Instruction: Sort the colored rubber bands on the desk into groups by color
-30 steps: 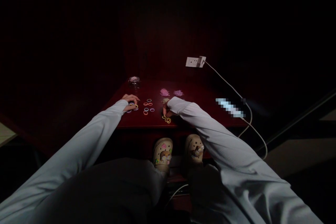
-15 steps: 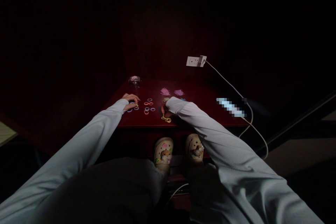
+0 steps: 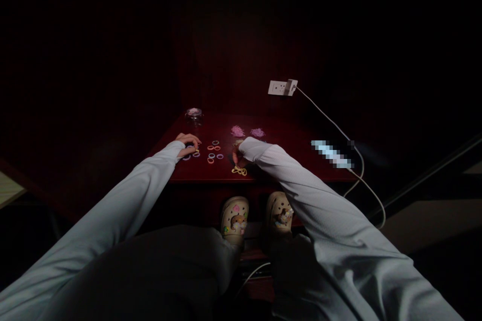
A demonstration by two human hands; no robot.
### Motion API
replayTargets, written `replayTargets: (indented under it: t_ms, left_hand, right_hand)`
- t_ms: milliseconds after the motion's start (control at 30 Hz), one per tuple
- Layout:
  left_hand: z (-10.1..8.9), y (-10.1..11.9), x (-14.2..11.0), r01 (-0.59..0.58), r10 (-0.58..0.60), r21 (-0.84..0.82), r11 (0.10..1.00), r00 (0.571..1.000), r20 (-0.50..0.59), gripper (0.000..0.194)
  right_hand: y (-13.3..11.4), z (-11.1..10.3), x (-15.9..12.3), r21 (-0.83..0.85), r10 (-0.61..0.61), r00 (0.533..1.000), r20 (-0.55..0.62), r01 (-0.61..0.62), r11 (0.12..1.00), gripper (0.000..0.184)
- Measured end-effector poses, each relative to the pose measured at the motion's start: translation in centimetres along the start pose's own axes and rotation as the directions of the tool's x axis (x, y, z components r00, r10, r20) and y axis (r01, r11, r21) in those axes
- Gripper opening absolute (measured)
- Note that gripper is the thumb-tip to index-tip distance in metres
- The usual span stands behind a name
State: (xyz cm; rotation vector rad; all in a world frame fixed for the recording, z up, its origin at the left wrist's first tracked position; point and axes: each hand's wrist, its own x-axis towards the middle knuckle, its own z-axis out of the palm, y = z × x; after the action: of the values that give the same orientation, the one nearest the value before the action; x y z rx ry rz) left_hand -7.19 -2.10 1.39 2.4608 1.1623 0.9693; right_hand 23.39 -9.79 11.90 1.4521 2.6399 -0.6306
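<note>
On the left of the dark red table, my left hand (image 3: 188,142) is closed in a pinch with a small yellow hair tie (image 3: 197,150) at its fingertips. Under and around it lie several purple hair ties (image 3: 196,155), partly hidden by the fingers. My right hand (image 3: 239,154) reaches down near the front edge, its fingers bunched at a small heap of yellow hair ties (image 3: 239,171). The sleeve covers much of this hand. Between the hands are several loose hair ties, among them an orange one (image 3: 211,160) and a blue one (image 3: 211,155).
Behind my right hand sit a pink heap (image 3: 237,131) and a purple heap (image 3: 257,132) of hair ties. A clear jar (image 3: 194,115) stands back left. A pixelated bright object (image 3: 331,154) lies right, its white cable (image 3: 320,109) running to a wall socket (image 3: 277,88).
The fingers of my right hand have shifted slightly at the yellow heap, and its loops lie a little differently. My left hand stays in place.
</note>
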Motion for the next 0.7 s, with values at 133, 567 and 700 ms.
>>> replayTargets:
  t_ms: [133,567,700]
  left_hand:
    - [0.0,-0.3,0.0,0.009,-0.009,0.011,1.0,1.0,0.0,0.017]
    - [0.1,-0.4,0.1,0.041,-0.042,-0.017,0.999,0.999,-0.024,0.017]
    - [0.4,-1.0,0.9,0.094,-0.106,-0.093,0.991,0.985,-0.133,0.028]
  right_hand:
    - [0.0,-0.3,0.1,0.041,0.01,0.999,0.031,-0.011,0.999,0.022]
    - [0.7,-1.0,-1.3,-0.079,-0.092,0.981,0.172,0.107,0.991,0.042]
    - [-1.1,-0.7,-0.8,-0.048,-0.108,0.992,0.065,0.112,0.993,0.028]
